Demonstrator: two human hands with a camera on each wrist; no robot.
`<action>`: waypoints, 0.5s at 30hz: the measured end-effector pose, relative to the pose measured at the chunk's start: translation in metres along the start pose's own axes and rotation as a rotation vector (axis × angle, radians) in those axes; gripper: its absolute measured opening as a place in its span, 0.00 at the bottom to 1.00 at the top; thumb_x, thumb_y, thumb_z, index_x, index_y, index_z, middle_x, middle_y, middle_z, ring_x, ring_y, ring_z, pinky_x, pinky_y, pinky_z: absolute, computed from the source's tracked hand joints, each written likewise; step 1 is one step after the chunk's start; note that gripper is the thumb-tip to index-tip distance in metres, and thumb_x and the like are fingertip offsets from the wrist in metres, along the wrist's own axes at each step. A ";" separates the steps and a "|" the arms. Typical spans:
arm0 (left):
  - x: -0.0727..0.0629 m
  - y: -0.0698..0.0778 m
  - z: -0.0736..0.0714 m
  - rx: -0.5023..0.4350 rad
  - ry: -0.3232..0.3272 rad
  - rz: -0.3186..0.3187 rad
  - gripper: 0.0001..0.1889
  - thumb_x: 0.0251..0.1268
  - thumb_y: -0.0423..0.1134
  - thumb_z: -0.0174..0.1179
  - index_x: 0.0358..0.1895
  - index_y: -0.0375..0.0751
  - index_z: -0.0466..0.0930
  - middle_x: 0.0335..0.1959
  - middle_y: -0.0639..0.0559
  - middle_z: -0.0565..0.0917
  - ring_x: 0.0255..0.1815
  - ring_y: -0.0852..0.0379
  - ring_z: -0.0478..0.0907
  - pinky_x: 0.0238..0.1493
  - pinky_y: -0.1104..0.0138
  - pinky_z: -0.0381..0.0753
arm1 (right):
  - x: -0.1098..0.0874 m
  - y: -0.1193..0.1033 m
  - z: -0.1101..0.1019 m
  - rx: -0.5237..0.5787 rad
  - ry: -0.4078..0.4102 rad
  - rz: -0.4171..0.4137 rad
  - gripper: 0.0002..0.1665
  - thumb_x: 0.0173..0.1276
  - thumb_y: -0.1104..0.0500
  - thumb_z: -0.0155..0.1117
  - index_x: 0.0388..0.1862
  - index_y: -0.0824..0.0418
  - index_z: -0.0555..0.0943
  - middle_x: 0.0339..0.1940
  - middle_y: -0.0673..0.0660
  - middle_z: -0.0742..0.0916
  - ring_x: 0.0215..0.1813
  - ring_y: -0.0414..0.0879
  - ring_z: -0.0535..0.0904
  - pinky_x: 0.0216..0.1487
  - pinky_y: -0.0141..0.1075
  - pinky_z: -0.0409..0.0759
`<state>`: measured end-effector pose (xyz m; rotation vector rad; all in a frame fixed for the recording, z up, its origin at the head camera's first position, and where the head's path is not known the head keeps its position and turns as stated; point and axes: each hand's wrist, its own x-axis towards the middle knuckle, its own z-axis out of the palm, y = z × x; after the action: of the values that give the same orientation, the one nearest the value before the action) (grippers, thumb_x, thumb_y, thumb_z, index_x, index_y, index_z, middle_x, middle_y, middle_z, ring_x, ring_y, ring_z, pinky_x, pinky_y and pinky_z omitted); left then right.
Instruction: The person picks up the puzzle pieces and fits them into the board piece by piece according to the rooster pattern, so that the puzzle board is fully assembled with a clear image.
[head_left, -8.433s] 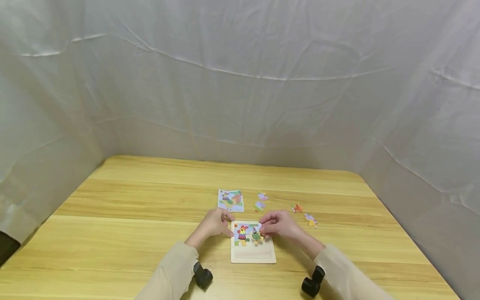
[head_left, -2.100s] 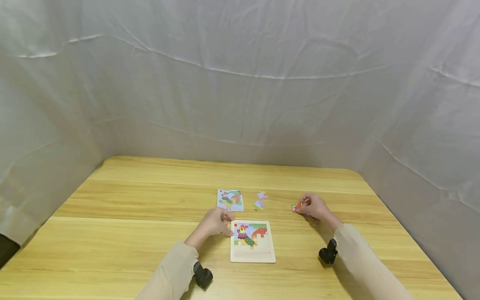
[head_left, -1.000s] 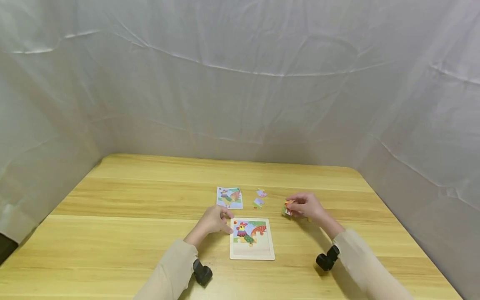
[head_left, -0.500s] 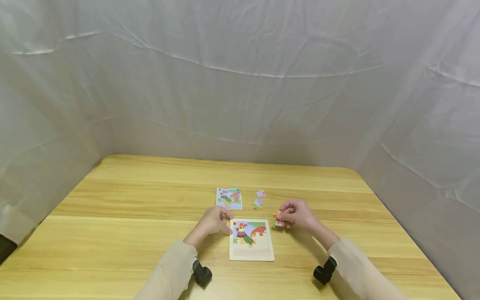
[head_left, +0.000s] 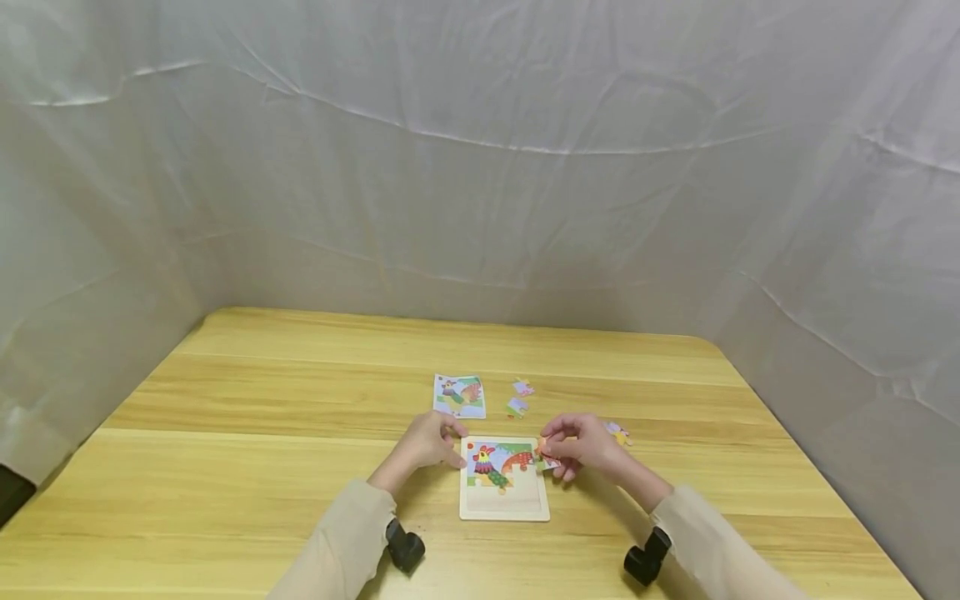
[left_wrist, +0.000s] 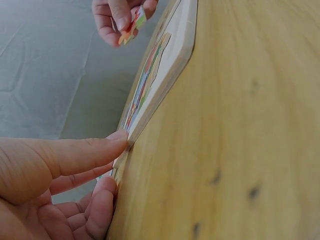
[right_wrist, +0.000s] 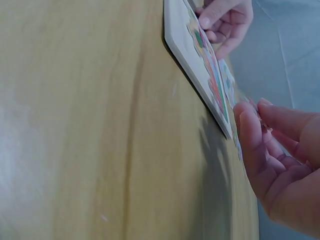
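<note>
A square wooden puzzle board point(head_left: 505, 510) with a partly assembled rooster picture lies on the table. My left hand point(head_left: 426, 442) holds its far left corner, thumb on the left side; in the left wrist view the thumb point(left_wrist: 95, 151) touches the corner while other fingers curl below. Just off the board's right edge, my right hand point(head_left: 585, 443) pinches a red, orange and green puzzle piece point(head_left: 549, 461) between thumb and fingers. The left wrist view shows that piece point(left_wrist: 132, 27) raised and tilted. Fingers mostly hide it in the right wrist view.
A printed rooster picture card point(head_left: 460, 397) lies behind the board. Two loose puzzle pieces, one upper point(head_left: 522, 387) and one lower point(head_left: 517, 407), lie right of the card. Another yellow and lilac piece point(head_left: 618, 432) sits beyond my right hand. Grey cloth point(head_left: 480, 208) encloses the wooden table point(head_left: 225, 500).
A red tail piece has joined the picture since the earliest frame. My right hand then picked up another piece at the right and carried it left to the board's edge. My left hand stayed put.
</note>
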<state>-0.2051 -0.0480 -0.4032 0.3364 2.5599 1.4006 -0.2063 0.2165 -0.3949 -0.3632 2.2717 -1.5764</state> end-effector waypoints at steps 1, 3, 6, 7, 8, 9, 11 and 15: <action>0.000 0.000 0.000 0.000 0.000 0.001 0.17 0.35 0.25 0.69 0.36 0.32 0.80 0.18 0.51 0.69 0.16 0.61 0.63 0.18 0.71 0.67 | 0.000 0.000 0.001 -0.008 -0.012 -0.007 0.17 0.57 0.69 0.61 0.44 0.76 0.72 0.28 0.58 0.80 0.20 0.45 0.78 0.20 0.38 0.78; 0.000 0.000 -0.001 0.000 0.001 0.003 0.18 0.35 0.25 0.69 0.37 0.32 0.80 0.18 0.51 0.69 0.16 0.61 0.63 0.18 0.71 0.67 | 0.000 0.001 0.003 -0.016 -0.044 -0.028 0.18 0.56 0.70 0.62 0.44 0.76 0.73 0.27 0.59 0.80 0.21 0.45 0.78 0.21 0.37 0.78; 0.000 0.000 -0.001 0.001 0.000 0.004 0.18 0.35 0.25 0.69 0.37 0.32 0.80 0.18 0.51 0.69 0.16 0.60 0.64 0.18 0.71 0.67 | 0.000 0.001 0.007 -0.019 -0.086 -0.062 0.18 0.54 0.71 0.62 0.45 0.76 0.74 0.27 0.60 0.81 0.22 0.45 0.77 0.22 0.36 0.78; 0.000 0.000 -0.001 0.001 0.000 0.004 0.18 0.35 0.25 0.69 0.37 0.32 0.80 0.18 0.51 0.69 0.16 0.60 0.64 0.18 0.71 0.66 | 0.000 0.001 0.008 -0.021 -0.096 -0.073 0.18 0.54 0.72 0.62 0.44 0.76 0.74 0.27 0.61 0.81 0.23 0.45 0.77 0.22 0.35 0.78; -0.001 0.000 -0.001 0.002 0.000 0.006 0.18 0.35 0.25 0.69 0.37 0.32 0.80 0.18 0.51 0.70 0.17 0.60 0.64 0.18 0.71 0.66 | 0.000 0.001 0.009 -0.023 -0.105 -0.080 0.17 0.54 0.72 0.61 0.44 0.76 0.74 0.26 0.62 0.82 0.23 0.45 0.77 0.22 0.35 0.77; -0.001 0.001 -0.001 0.003 0.000 0.006 0.18 0.35 0.25 0.69 0.37 0.32 0.80 0.18 0.51 0.70 0.17 0.60 0.64 0.18 0.71 0.66 | 0.000 0.001 0.010 -0.028 -0.109 -0.085 0.16 0.54 0.72 0.62 0.43 0.77 0.74 0.26 0.62 0.82 0.23 0.45 0.77 0.22 0.34 0.77; -0.001 0.001 -0.001 0.007 0.002 0.007 0.18 0.35 0.25 0.69 0.37 0.32 0.80 0.18 0.51 0.70 0.17 0.60 0.64 0.18 0.71 0.66 | 0.001 0.001 0.012 -0.044 -0.112 -0.089 0.15 0.54 0.72 0.62 0.40 0.76 0.74 0.26 0.62 0.82 0.22 0.45 0.77 0.22 0.33 0.77; 0.000 0.001 0.000 0.021 0.007 0.006 0.17 0.35 0.25 0.69 0.36 0.33 0.80 0.18 0.51 0.70 0.18 0.60 0.64 0.18 0.71 0.65 | 0.001 0.000 0.016 -0.098 -0.123 -0.106 0.10 0.54 0.70 0.63 0.35 0.75 0.76 0.25 0.61 0.82 0.21 0.43 0.77 0.21 0.33 0.77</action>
<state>-0.2049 -0.0478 -0.4020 0.3431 2.5826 1.3805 -0.2005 0.2029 -0.4000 -0.5990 2.2738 -1.4520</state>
